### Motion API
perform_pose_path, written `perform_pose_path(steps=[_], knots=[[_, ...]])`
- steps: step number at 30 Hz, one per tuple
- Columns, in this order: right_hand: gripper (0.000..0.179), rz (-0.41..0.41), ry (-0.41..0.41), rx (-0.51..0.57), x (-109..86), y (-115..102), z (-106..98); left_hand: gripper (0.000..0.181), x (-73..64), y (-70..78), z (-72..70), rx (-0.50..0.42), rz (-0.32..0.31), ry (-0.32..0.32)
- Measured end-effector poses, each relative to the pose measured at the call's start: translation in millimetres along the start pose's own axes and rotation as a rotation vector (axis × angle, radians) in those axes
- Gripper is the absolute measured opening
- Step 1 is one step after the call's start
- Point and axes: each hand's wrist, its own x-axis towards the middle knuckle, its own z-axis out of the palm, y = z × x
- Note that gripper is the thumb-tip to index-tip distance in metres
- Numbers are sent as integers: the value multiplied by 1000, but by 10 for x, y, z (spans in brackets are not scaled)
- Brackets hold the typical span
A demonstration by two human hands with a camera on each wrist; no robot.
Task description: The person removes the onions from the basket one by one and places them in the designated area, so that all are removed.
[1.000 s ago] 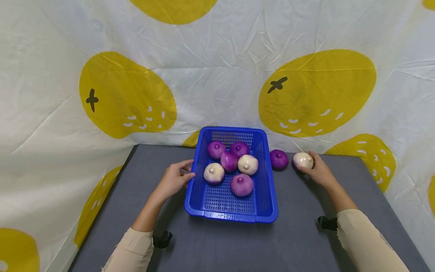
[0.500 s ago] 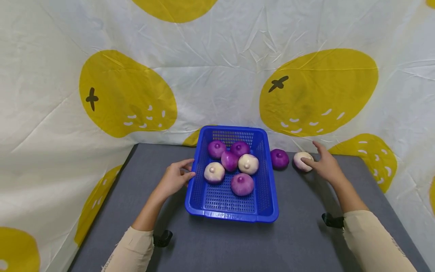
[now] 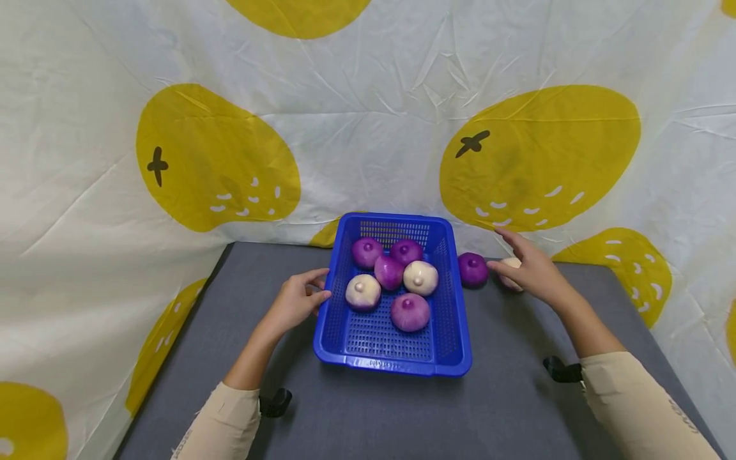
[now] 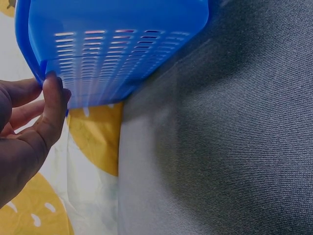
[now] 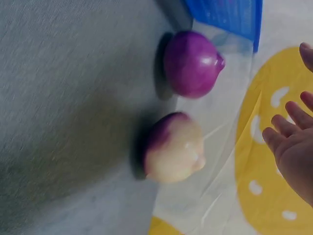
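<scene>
My left hand (image 3: 294,303) pinches the left rim of a blue plastic basket (image 3: 397,366) between thumb and fingers; the left wrist view shows the fingertips (image 4: 53,90) at the rim. Inside the basket lie several purple onions (image 3: 410,312) and two whitish ones (image 3: 363,292). Over the table to the right, my right hand (image 3: 531,268) is held with fingers spread and nothing in them. It partly hides a white-and-purple onion (image 5: 175,148) in the head view. Between that onion and the basket sits a purple onion (image 3: 473,269), apart from my fingers.
The basket stands on a grey cloth-covered table (image 3: 489,409), close to its back edge. Behind and to the left hangs a white curtain (image 3: 368,160) printed with large yellow fruit.
My right hand has let go of the white-and-purple onion, lifted, and moved left above it toward the purple onion. The left hand and basket stay put.
</scene>
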Motion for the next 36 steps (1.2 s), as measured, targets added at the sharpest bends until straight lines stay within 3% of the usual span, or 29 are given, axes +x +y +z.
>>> perform_pose_path(steps=[7, 13, 25, 36], knots=[[81, -99, -41, -22, 88, -258, 148, 52, 1, 3, -2, 6, 2, -1], [73, -136, -98, 46, 110, -485, 285, 51, 2, 1, -3, 5, -2, -3], [60, -234, -329, 104, 203, -728, 600, 51, 4, -16, 0, -3, -4, 1], [46, -226, -568, 45, 291, -843, 830, 51, 6, -21, -1, -16, 10, -1]])
